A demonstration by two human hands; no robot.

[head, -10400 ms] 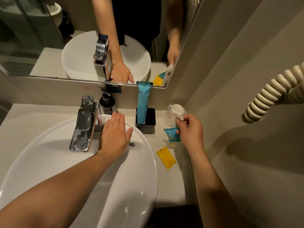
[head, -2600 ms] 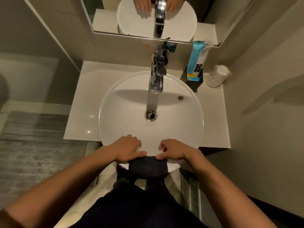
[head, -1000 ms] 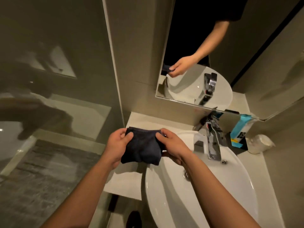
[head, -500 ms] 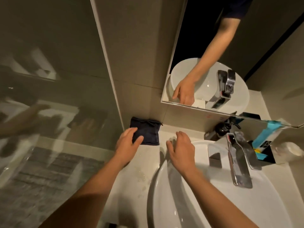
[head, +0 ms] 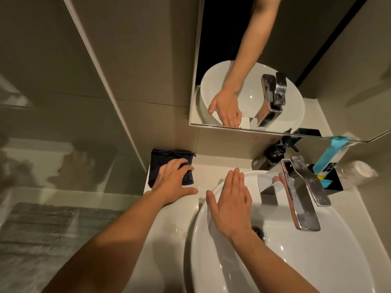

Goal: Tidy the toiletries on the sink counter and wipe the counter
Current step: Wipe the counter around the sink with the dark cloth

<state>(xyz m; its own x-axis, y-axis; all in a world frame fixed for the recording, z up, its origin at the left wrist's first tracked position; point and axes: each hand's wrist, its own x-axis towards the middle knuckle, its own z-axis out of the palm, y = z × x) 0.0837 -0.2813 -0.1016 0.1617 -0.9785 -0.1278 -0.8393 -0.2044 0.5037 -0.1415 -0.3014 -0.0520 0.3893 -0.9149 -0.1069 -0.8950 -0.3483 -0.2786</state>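
Left hand (head: 173, 182), fingers flat and spread, pressed on dark folded cloth (head: 160, 166) at far left corner of bench (head: 169, 246), about eleven o'clock from basin (head: 317, 261). Right hand (head: 230, 204) open, palm down on basin rim, holding nothing. Wiping step seemingly just starting. Next: drag cloth toward six o'clock, over droplets (head: 176, 228). Toiletries in black holder (head: 334, 182) at two o'clock.

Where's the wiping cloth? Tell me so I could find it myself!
Start at the round white sink basin and go left along the pale counter to the back corner. There a folded dark navy cloth lies flat under the left hand, the only dark, soft thing on that side.
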